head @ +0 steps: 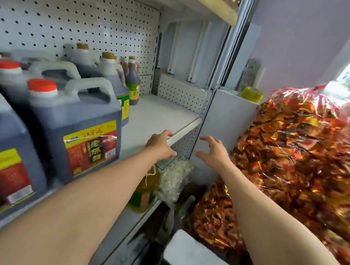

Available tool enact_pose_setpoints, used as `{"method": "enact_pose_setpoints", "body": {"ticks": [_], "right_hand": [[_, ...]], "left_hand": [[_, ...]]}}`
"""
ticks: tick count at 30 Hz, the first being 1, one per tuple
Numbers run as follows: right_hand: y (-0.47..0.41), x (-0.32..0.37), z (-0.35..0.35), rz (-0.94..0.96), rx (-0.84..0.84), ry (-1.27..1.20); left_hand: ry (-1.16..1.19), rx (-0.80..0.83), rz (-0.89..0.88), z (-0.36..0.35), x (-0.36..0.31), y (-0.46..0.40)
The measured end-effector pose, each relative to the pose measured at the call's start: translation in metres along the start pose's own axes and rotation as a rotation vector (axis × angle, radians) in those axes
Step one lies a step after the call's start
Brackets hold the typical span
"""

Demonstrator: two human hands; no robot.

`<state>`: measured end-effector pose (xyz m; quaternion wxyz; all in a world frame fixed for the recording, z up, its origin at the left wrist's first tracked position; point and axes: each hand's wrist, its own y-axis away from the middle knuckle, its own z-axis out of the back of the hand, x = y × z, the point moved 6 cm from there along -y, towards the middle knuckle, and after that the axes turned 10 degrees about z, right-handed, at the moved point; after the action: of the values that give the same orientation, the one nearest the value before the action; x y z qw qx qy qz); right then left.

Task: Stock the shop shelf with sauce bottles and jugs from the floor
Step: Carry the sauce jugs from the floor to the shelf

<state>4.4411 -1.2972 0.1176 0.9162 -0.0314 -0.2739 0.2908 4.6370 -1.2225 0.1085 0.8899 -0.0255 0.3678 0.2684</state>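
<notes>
Here both hands [161, 144] [214, 152] hover empty, fingers [205, 138] curled, beside shelf [160, 115].

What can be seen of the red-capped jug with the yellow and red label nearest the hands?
The red-capped jug is a squarish plastic container of dark sauce with a white moulded handle behind its cap. Its front label is yellow above and red below, with large Chinese characters. It stands upright at the front edge of the white shelf, beside similar jugs on its left. Neither hand touches it.

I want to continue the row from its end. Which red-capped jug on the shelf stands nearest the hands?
The red-capped jug with the fully visible red-and-yellow label, next to the bare shelf; the other red-capped ones stand further left or behind it.
</notes>
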Motion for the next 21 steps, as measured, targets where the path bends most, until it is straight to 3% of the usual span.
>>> {"method": "enact_pose_setpoints", "body": {"ticks": [13,21], "right_hand": [[0.298,-0.007,0.053,-0.417,-0.018,0.133],[0.472,-0.025,0.110,-0.507,-0.059,0.163]], "left_hand": [[0.051,0.297,-0.210,-0.096,0.008,0.213],[0.024,0.406,-0.311,-0.159,-0.026,0.349]]}}
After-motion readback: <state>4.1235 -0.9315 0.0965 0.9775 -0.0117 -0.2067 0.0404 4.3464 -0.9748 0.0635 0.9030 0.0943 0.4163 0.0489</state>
